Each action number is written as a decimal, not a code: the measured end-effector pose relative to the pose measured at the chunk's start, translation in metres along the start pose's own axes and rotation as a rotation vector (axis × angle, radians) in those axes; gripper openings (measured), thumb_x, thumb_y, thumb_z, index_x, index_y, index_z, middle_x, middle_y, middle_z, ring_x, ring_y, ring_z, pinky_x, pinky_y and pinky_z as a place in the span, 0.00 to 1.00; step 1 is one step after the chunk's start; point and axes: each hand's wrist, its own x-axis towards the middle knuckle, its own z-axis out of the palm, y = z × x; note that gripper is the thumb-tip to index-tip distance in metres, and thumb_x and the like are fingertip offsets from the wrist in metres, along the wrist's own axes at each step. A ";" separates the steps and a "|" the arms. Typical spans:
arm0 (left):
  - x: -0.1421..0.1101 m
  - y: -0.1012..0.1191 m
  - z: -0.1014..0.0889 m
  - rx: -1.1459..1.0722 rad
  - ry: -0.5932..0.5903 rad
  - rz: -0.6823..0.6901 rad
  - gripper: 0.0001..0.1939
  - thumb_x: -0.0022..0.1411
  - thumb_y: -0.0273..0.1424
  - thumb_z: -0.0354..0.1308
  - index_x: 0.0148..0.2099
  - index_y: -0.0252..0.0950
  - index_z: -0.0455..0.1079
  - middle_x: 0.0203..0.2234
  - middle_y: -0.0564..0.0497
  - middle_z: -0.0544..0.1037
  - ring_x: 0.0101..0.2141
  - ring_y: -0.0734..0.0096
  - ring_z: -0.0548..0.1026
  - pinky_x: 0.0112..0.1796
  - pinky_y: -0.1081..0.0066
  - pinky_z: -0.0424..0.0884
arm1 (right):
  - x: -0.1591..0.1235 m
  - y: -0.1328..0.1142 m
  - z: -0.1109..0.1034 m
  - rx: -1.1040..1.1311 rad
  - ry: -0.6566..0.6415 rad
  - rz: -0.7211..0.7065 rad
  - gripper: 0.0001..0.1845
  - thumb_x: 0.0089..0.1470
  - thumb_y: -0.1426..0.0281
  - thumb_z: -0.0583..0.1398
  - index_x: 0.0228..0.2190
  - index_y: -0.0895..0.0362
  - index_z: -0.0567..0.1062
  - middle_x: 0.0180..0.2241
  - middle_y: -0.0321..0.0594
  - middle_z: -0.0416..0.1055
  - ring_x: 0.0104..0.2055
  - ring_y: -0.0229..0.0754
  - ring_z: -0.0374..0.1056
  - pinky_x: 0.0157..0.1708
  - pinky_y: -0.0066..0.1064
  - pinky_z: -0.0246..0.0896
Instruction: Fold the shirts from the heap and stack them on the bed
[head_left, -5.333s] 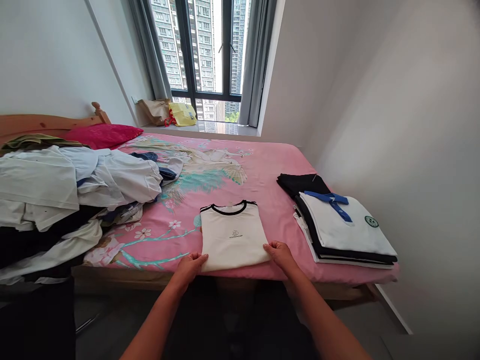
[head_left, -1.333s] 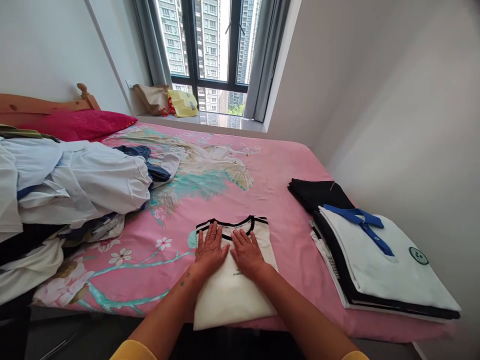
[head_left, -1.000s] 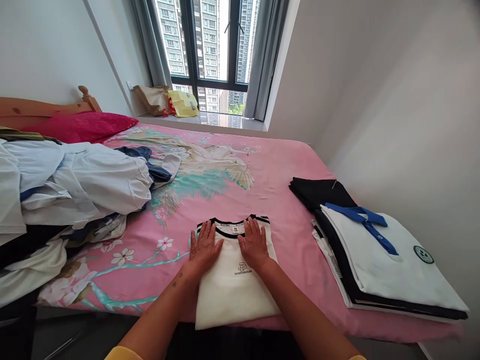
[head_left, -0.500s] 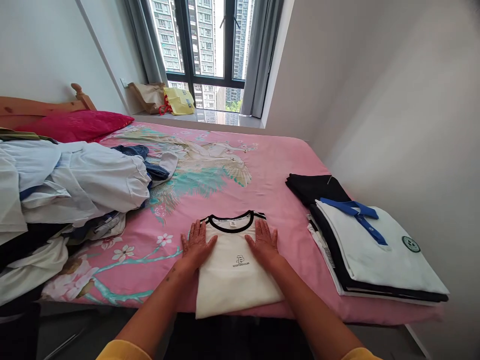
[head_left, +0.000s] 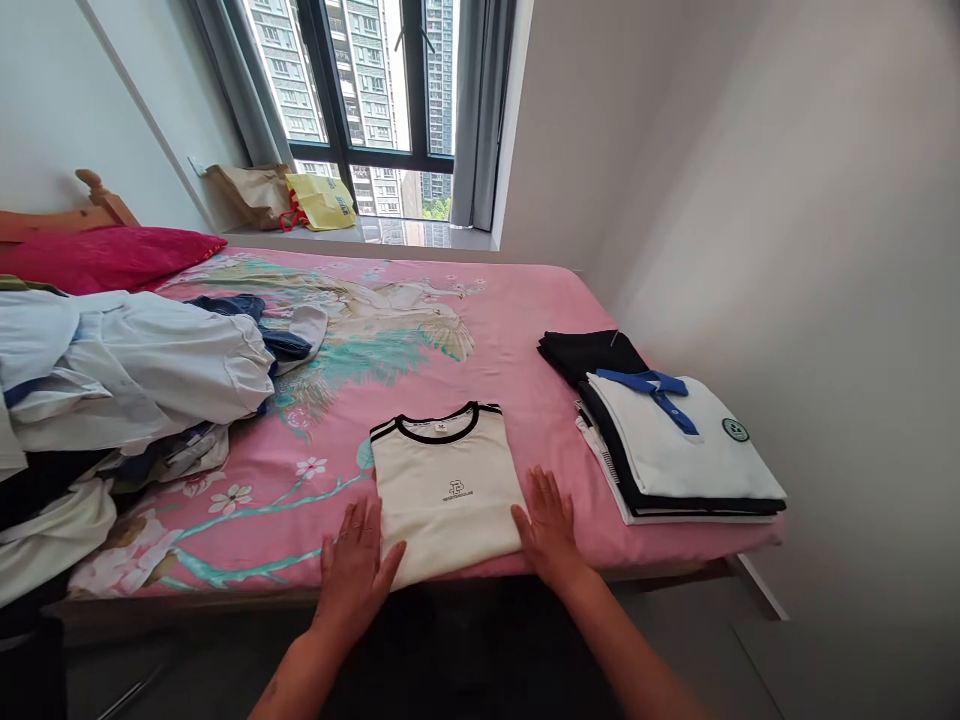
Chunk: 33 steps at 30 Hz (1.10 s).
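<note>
A cream T-shirt (head_left: 454,500) with a black neckband and black shoulder stripes lies folded flat near the bed's front edge. A small dark print shows on its chest. At its lower left corner is my left hand (head_left: 356,560), fingers stretched out, the thumb side against the cloth. My right hand (head_left: 547,525) is at the lower right edge, fingers spread, its thumb by the shirt's side. Neither hand grips anything. To the right stands a stack of folded clothes topped by a white polo shirt (head_left: 667,440) with a blue collar and a round green badge.
A loose heap of clothes (head_left: 142,370) covers the left side of the pink flowered bed sheet (head_left: 510,310). Behind the stack lies a folded black garment (head_left: 589,352). A red pillow (head_left: 112,255) rests by the headboard. Paper bag (head_left: 251,195) and yellow bag (head_left: 322,200) sit on the windowsill.
Both hands have slid from the shirt's shoulders down towards its lower corners, nearer to me. The view has turned right, so the bed and clothes appear further left.
</note>
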 end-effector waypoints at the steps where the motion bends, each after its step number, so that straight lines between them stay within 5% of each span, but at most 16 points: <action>1: 0.001 0.012 -0.003 -0.004 0.041 0.071 0.32 0.64 0.43 0.42 0.67 0.38 0.45 0.65 0.44 0.47 0.64 0.59 0.44 0.59 0.47 0.39 | -0.006 -0.008 0.000 0.009 0.007 -0.097 0.34 0.61 0.56 0.41 0.63 0.57 0.43 0.66 0.40 0.35 0.67 0.46 0.28 0.61 0.52 0.27; 4: 0.001 0.034 -0.002 -0.008 0.070 0.254 0.29 0.64 0.42 0.44 0.65 0.41 0.50 0.64 0.46 0.49 0.64 0.60 0.46 0.60 0.48 0.31 | -0.021 -0.022 0.004 0.018 -0.055 -0.326 0.34 0.60 0.52 0.41 0.63 0.53 0.45 0.66 0.37 0.37 0.67 0.45 0.29 0.62 0.51 0.21; 8: -0.021 0.007 0.013 -0.082 0.013 0.178 0.29 0.62 0.40 0.46 0.64 0.38 0.54 0.62 0.44 0.57 0.62 0.58 0.53 0.60 0.49 0.35 | -0.043 0.006 0.017 0.011 -0.071 -0.266 0.37 0.58 0.52 0.46 0.62 0.58 0.49 0.65 0.42 0.42 0.67 0.47 0.35 0.62 0.50 0.22; 12: -0.064 -0.027 0.018 -0.387 0.121 -0.038 0.25 0.59 0.41 0.49 0.57 0.37 0.65 0.57 0.42 0.66 0.58 0.57 0.60 0.59 0.55 0.50 | -0.072 0.045 0.029 0.108 0.111 -0.190 0.34 0.58 0.56 0.50 0.60 0.60 0.56 0.62 0.46 0.51 0.65 0.47 0.43 0.62 0.46 0.33; 16: -0.090 -0.015 0.012 -0.966 0.027 -0.489 0.27 0.49 0.49 0.58 0.45 0.36 0.70 0.41 0.44 0.76 0.44 0.56 0.74 0.43 0.61 0.69 | -0.090 0.042 0.032 0.385 0.294 -0.066 0.30 0.52 0.56 0.56 0.53 0.59 0.66 0.55 0.50 0.63 0.59 0.52 0.54 0.59 0.48 0.43; 19: -0.085 0.006 0.009 -1.246 -0.046 -0.706 0.32 0.40 0.50 0.64 0.44 0.34 0.69 0.35 0.45 0.76 0.35 0.60 0.76 0.31 0.68 0.71 | -0.092 0.019 0.027 0.794 0.251 0.180 0.29 0.50 0.54 0.57 0.48 0.60 0.68 0.47 0.50 0.69 0.50 0.52 0.64 0.50 0.46 0.58; 23: -0.063 0.022 0.006 -1.419 -0.121 -0.826 0.28 0.42 0.47 0.65 0.42 0.35 0.68 0.36 0.46 0.76 0.32 0.66 0.76 0.28 0.71 0.69 | -0.093 -0.006 0.020 1.349 -0.009 0.516 0.30 0.48 0.54 0.60 0.48 0.59 0.66 0.44 0.47 0.70 0.44 0.47 0.67 0.33 0.33 0.66; 29: -0.044 0.029 0.006 -1.679 -0.145 -0.933 0.12 0.50 0.33 0.64 0.34 0.34 0.66 0.24 0.54 0.73 0.21 0.76 0.73 0.25 0.74 0.70 | -0.084 -0.018 0.010 1.803 -0.084 0.575 0.20 0.44 0.59 0.65 0.37 0.57 0.70 0.38 0.40 0.72 0.40 0.40 0.69 0.31 0.27 0.67; 33: -0.041 0.031 0.009 -1.779 -0.153 -0.914 0.04 0.54 0.26 0.59 0.34 0.33 0.67 0.26 0.51 0.76 0.26 0.73 0.76 0.30 0.72 0.73 | -0.066 -0.025 0.006 1.951 -0.086 0.650 0.20 0.41 0.63 0.67 0.36 0.57 0.69 0.32 0.37 0.73 0.34 0.40 0.71 0.33 0.32 0.70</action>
